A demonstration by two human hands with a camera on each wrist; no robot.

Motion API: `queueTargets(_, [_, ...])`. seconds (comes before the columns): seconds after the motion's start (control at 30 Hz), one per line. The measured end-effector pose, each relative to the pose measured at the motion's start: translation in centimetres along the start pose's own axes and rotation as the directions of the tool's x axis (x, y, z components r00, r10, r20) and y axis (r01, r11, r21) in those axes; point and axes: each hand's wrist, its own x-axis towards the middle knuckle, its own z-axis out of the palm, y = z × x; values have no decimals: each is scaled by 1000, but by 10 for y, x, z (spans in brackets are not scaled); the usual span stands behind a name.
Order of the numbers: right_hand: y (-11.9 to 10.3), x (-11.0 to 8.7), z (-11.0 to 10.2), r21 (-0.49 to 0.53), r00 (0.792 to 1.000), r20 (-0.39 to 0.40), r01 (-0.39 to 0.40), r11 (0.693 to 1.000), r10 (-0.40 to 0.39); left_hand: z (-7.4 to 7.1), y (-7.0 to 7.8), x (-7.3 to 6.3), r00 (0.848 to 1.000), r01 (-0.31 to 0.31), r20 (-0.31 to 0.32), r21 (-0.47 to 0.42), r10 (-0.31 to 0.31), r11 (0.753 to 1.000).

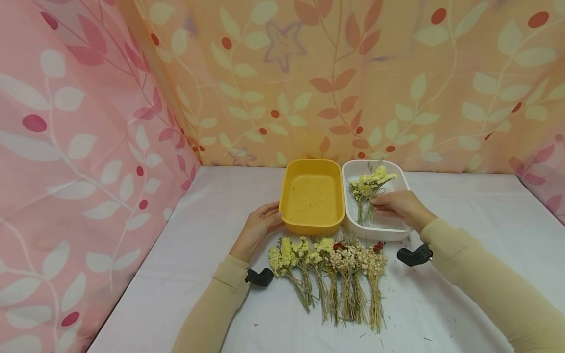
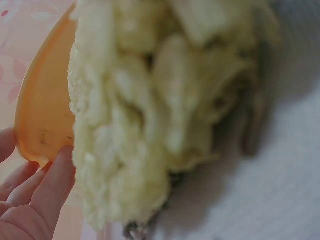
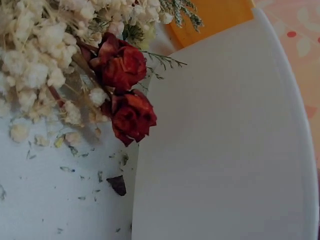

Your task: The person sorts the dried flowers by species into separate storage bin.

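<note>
1. Hands first, from the head view: the left hand (image 1: 257,229) rests loosely, fingers against the near left corner of a yellow, rounded rectangular tray (image 1: 311,229); the right hand (image 1: 400,207) appears to pinch the stems of a bunch of pale-yellow dried flowers (image 1: 380,177) inside a white, rounded rectangular tray (image 1: 375,234). This bunch lies just left of the right hand, the nearer one; its long axis runs near to far, stems toward the person, blooms leaning right. A second, smaller yellow-flowered bunch (image 1: 358,193) is beside it. On the white worktop (image 1: 207,215), before both trays, lies a row of dried-flower bunches (image 1: 348,267), blooms toward the trays, yellow at left, cream at right.

2. Left wrist view: a blurred yellow flower head (image 2: 135,120) fills the middle; beyond it, fairly straight fingers (image 2: 52,182) touch the yellow tray.

3. Right wrist view: no hand shows, so I cannot tell its grip from here. Two dark-red dried roses (image 3: 120,65) sit among cream blossoms (image 3: 35,65), near the white tray's wall, with plant crumbs (image 3: 67,169) below.
</note>
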Motion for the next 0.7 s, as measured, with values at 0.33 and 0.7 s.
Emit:
queueTargets(0.33, [6,8,3,-54,1000,-8,-13,998,13,0,1,0,1000,6,-8,-5,-6,1000])
queueTargets(0.7, [10,17,4,-2,993,-32,-116,993,116,1,1,0,1000,-4,-7,2,4,1000])
